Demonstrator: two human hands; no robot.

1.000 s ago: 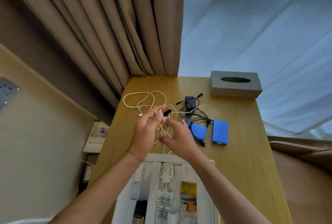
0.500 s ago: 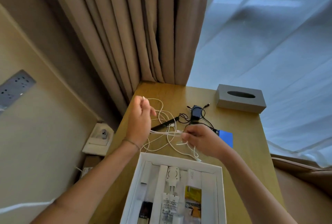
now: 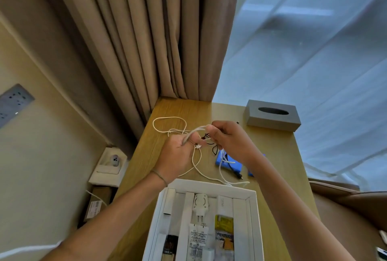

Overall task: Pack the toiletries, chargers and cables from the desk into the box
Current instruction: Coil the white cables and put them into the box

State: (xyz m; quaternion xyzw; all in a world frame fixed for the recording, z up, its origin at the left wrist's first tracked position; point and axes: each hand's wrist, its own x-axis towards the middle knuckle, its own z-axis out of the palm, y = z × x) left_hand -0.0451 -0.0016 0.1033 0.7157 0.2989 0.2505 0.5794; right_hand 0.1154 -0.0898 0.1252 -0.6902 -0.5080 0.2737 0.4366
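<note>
a wooden desk [image 3: 278, 156] stands against beige curtains [image 3: 146, 40]. above it the left hand [image 3: 176, 156] and the right hand [image 3: 232, 143] both grasp a white cable [image 3: 198, 164], its loops trailing onto the desk. the right hand partly hides a blue pack [image 3: 228, 163]. the white box [image 3: 209, 185] is cut off below; its labels are unreadable.

I see the counter [image 3: 272, 156] as light wood with a smooth, satin grain. The white cable [image 3: 195, 164] looks like matt rubbery plastic. The box [image 3: 209, 185] is smooth white card. At the counter's far right corner the tissue holder [image 3: 272, 119] is matt grey. Behind the far edge, the curtain [image 3: 146, 40] is heavy woven cloth.
</note>
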